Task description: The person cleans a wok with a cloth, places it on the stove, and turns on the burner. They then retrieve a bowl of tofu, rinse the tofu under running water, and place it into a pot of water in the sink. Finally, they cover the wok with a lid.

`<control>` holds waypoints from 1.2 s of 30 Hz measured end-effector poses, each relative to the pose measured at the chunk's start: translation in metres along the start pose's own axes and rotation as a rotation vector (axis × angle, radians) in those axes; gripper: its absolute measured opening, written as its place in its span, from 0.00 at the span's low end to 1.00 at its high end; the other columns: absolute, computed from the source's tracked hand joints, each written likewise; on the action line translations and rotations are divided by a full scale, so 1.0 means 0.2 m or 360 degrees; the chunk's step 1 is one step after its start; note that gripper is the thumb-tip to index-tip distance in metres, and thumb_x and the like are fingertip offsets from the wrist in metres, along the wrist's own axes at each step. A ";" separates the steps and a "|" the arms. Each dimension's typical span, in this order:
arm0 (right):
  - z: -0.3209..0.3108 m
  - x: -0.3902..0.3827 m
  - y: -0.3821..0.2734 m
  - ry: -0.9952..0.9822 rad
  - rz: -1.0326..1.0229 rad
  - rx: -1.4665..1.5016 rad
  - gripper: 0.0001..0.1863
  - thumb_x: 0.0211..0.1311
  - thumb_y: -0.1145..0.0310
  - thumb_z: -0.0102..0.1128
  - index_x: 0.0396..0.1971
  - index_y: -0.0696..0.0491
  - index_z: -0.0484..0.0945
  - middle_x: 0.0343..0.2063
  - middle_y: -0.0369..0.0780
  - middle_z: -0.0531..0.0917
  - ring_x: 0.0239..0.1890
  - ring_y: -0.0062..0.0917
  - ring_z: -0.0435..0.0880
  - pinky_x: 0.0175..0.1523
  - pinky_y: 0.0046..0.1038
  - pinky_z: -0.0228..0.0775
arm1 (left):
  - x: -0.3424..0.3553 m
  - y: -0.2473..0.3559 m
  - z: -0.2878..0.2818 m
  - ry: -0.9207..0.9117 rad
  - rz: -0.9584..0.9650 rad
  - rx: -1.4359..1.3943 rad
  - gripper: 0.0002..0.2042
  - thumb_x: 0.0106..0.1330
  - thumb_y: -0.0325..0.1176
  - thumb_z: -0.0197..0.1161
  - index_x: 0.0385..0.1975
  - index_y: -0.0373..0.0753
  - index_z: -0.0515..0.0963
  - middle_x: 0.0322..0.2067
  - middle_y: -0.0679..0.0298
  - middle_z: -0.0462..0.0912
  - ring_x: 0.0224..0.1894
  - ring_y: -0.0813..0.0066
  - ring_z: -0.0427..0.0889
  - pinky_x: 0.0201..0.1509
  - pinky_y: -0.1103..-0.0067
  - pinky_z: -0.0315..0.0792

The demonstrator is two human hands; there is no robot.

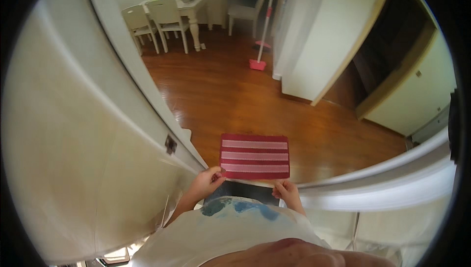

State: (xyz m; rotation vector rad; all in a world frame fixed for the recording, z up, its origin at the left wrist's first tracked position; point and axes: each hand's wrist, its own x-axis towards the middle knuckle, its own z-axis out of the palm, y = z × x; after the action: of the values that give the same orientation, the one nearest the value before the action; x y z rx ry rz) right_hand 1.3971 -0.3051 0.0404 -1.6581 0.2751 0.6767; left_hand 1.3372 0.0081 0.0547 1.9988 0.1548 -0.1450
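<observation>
I take the striped mat as my clock's centre. This red mat [255,152], with three pale pink bands across it, spreads out below the middle of my view, its near edge toward me. My left hand [205,183] is at its 8 o'clock, fingers curled in toward the thumb, overlapping the mat's near left corner in my view. My right hand [289,193] is between 4 and 5 o'clock, just off the near right corner, its fingers bent and drawn together. From this high angle I can't tell whether either hand pinches the mat or only stands in front of it. A dark strip [240,191] shows at about 6 o'clock, between my hands and beyond my white shirt [221,232] with its blue patches. Brown wooden floor [211,90] surrounds the mat; at 12 o'clock a pink-headed broom [258,64] stands upright, and at 11 o'clock are white chairs [166,13] beside a table [195,25]. At 9 o'clock, a metal plate [170,144] sits in the door frame.
</observation>
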 end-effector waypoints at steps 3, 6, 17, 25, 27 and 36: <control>-0.03 0.29 -0.11 -0.0160 -0.0186 -0.0030 0.09 0.63 0.66 0.54 0.30 0.57 0.75 0.23 0.36 0.79 0.25 0.18 0.78 0.32 0.18 0.71 | 0.18 -0.03 0.00 0.0114 0.0136 -0.0051 0.12 0.58 0.33 0.62 0.38 0.35 0.74 0.25 0.58 0.79 0.26 0.70 0.78 0.33 0.77 0.72; -0.10 0.58 -0.21 -0.0292 -0.0155 -0.0209 0.09 0.62 0.67 0.54 0.30 0.58 0.75 0.23 0.36 0.79 0.25 0.18 0.78 0.30 0.19 0.70 | 0.36 -0.03 0.04 0.0051 0.0034 -0.0092 0.12 0.56 0.34 0.65 0.33 0.35 0.72 0.25 0.58 0.80 0.27 0.68 0.79 0.32 0.76 0.73; -0.27 1.76 -1.20 -0.0327 -0.0438 -0.0285 0.14 0.62 0.63 0.54 0.20 0.54 0.73 0.17 0.34 0.75 0.19 0.17 0.74 0.24 0.17 0.67 | 1.24 0.28 -0.27 0.0453 -0.0247 0.0112 0.10 0.57 0.31 0.62 0.31 0.31 0.72 0.30 0.50 0.79 0.34 0.56 0.79 0.36 0.71 0.72; 0.47 2.56 -1.77 -0.0907 -0.0413 -0.0305 0.17 0.65 0.57 0.51 0.24 0.55 0.75 0.19 0.34 0.77 0.21 0.16 0.76 0.26 0.18 0.68 | 1.71 0.04 -0.76 0.0700 -0.0521 0.0190 0.10 0.58 0.32 0.61 0.32 0.32 0.71 0.29 0.52 0.78 0.33 0.57 0.78 0.35 0.72 0.70; 0.69 2.69 -1.96 -0.0993 -0.0433 -0.0344 0.17 0.65 0.57 0.50 0.25 0.54 0.75 0.20 0.34 0.77 0.22 0.16 0.77 0.27 0.18 0.69 | 1.86 -0.05 -0.99 0.0794 -0.0481 0.0199 0.10 0.58 0.32 0.61 0.31 0.32 0.71 0.28 0.52 0.78 0.32 0.57 0.77 0.35 0.72 0.70; 1.06 3.13 -2.11 -0.1012 -0.0172 -0.0518 0.13 0.64 0.61 0.51 0.29 0.56 0.76 0.22 0.35 0.78 0.25 0.17 0.78 0.31 0.19 0.71 | 2.38 -0.27 -1.68 0.0896 -0.0383 0.0386 0.09 0.57 0.31 0.60 0.33 0.33 0.73 0.29 0.53 0.79 0.32 0.58 0.78 0.34 0.72 0.71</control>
State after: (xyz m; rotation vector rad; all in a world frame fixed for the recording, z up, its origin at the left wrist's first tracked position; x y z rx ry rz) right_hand 2.0641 0.1072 0.0155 -1.6501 -0.3965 1.1664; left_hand 1.8078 0.3568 0.0643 2.2127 0.7692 0.2640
